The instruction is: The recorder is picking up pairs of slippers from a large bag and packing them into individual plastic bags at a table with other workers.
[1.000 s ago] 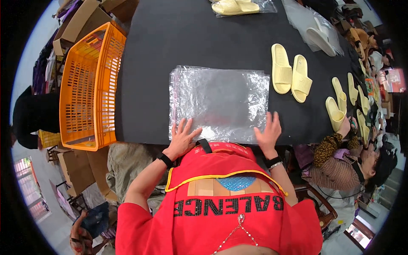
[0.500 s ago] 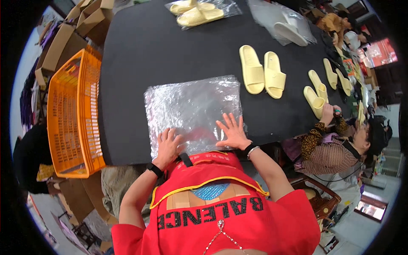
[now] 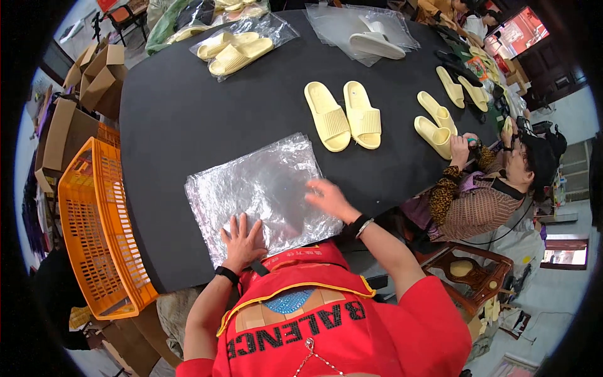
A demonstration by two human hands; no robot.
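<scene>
Those clear plastic bags point(image 3: 276, 185) at your table's point(image 3: 169, 125) near edge look super glossy and crinkly, while your tabletop's plain matt black. Your yellow slippers point(image 3: 364, 119) look matt with ribbed straps, and your left-edge crate point(image 3: 109, 220) is smooth, slightly shiny plastic.

A plastic bag stack point(image 3: 267, 182) lies at the near edge of the table point(image 3: 166, 125), with a crate point(image 3: 113, 232) beside its left side. Behind the stack, to the right, lies a slipper pair point(image 3: 363, 120); farther back, toward the left, lies a bagged pair point(image 3: 242, 56).
</scene>
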